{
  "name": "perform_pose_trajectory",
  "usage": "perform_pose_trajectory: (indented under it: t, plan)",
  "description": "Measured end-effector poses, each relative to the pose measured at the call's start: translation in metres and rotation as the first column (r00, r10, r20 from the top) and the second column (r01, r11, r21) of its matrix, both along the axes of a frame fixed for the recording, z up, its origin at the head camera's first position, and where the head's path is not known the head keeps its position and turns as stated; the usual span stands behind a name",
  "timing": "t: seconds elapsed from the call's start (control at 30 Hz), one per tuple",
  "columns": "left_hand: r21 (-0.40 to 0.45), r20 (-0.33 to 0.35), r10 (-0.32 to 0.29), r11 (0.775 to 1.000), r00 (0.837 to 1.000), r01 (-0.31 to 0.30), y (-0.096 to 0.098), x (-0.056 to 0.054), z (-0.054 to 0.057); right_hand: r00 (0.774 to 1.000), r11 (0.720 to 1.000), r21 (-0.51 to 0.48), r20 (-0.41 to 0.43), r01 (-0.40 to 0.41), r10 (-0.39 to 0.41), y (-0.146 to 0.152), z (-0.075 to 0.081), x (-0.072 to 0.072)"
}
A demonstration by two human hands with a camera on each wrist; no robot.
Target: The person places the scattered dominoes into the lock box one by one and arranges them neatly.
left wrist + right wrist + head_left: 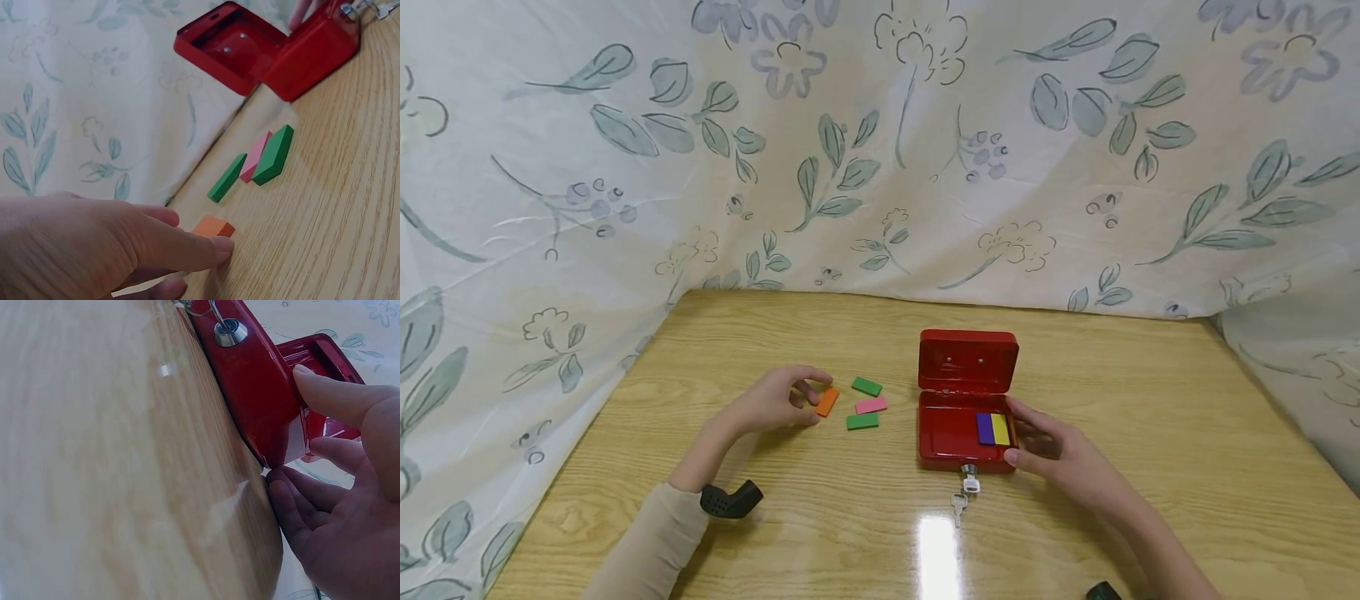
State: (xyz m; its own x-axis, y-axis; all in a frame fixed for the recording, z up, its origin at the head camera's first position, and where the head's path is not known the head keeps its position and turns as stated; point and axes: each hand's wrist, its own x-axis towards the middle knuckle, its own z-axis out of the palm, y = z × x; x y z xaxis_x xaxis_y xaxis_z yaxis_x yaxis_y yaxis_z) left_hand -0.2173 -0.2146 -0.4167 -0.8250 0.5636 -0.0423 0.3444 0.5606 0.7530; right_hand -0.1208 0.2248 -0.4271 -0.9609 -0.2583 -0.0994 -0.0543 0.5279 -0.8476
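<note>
My left hand (778, 400) is at an orange block (827, 402) on the wooden table, with the thumb and fingers pinching it from either end. Two green blocks (867, 387) and a pink block (871, 405) lie just to its right. A red metal cash box (928, 460) stands with its lid (967, 336) raised. Inside, against its right side, sit a purple block (984, 429) and a yellow block (1000, 429). My right hand (1060, 450) holds the box's right side, thumb by the front corner; some fingertips are hidden in the head view.
A key sits in the lock (970, 472) on the box's front, and a second key (958, 507) hangs from it onto the table (820, 517). A floral cloth (850, 167) hangs behind the table's back edge and along both sides.
</note>
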Motion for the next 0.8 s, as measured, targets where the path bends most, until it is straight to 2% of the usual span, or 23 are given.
perform_pose_trajectory:
  t: [0.4,0.8]
  plan:
    - [0.009,0.019,0.012,1.000,1.000,-0.012,0.0004,-0.0014,-0.0049,1.000,1.000,-0.003,0.016,0.017,-0.017,-0.0011,-0.0010,0.0007]
    - [0.021,0.003,0.001,1.000,1.000,-0.001,0.0015,-0.0014,-0.0046,1.000,1.000,-0.022,-0.024,-0.016,0.015,0.0004,0.0005,0.0009]
